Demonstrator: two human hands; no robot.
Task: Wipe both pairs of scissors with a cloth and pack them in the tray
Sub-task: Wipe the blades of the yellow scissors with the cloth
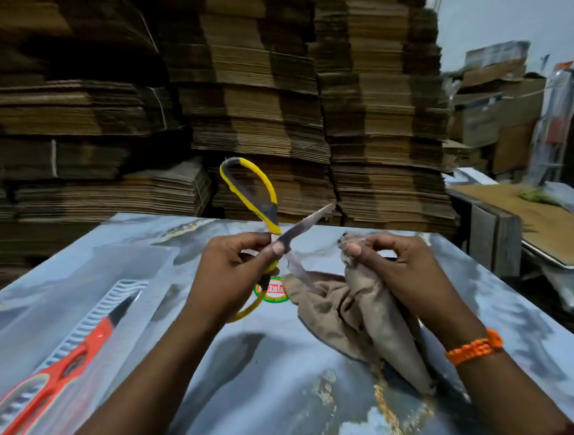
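Holding one yellow scissors (pixel 272 223), one cloth (pixel 354 305); one orange scissors (pixel 75 356) in tray (pixel 87 320).

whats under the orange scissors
The orange scissors lie on a white ridged tray, blade tip pointing away from the person. The tray's ribbed edge shows along their right side; the part directly beneath them is covered, so nothing else can be confirmed there.

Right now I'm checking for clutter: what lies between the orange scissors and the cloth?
In the head view, the left forearm crosses bare table between the orange scissors and cloth.
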